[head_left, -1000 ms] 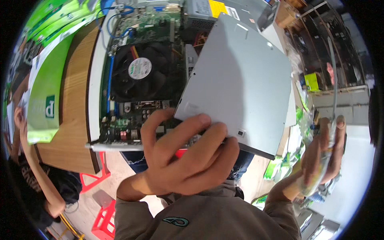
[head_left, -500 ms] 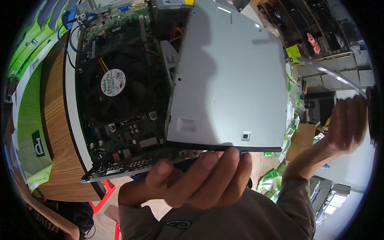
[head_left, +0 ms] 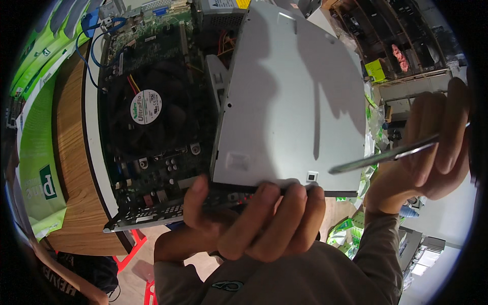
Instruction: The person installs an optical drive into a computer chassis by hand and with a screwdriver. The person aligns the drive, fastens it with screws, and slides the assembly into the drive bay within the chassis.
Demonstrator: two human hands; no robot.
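A flat silver optical drive (head_left: 295, 112) with a black front edge covers the right part of an open desktop computer (head_left: 152, 185). My left hand (head_left: 259, 218) curls its fingertips against that black edge, with the thumb apart near the left corner. At the right, my right hand (head_left: 437, 147) is closed around a slim shiny metal tool (head_left: 378, 157), whose exact kind I cannot make out. The tool's tip points left over the drive's front right corner, near a small square mark. Whether it touches the drive, I cannot tell. Left of the drive lies a black fan (head_left: 168, 112).
Green and white packages (head_left: 40, 188) stand along the left of the wooden table (head_left: 71, 168). Blue cables (head_left: 84, 63) loop at the case's far left corner. Brown shelves (head_left: 391, 40) rise at the far right. Another person's arm (head_left: 66, 274) shows at the lower left.
My right hand has swung the metal tool down and inward, its tip now over the drive's front right corner. My left thumb has risen toward the drive's left corner; the fingers stay at the edge.
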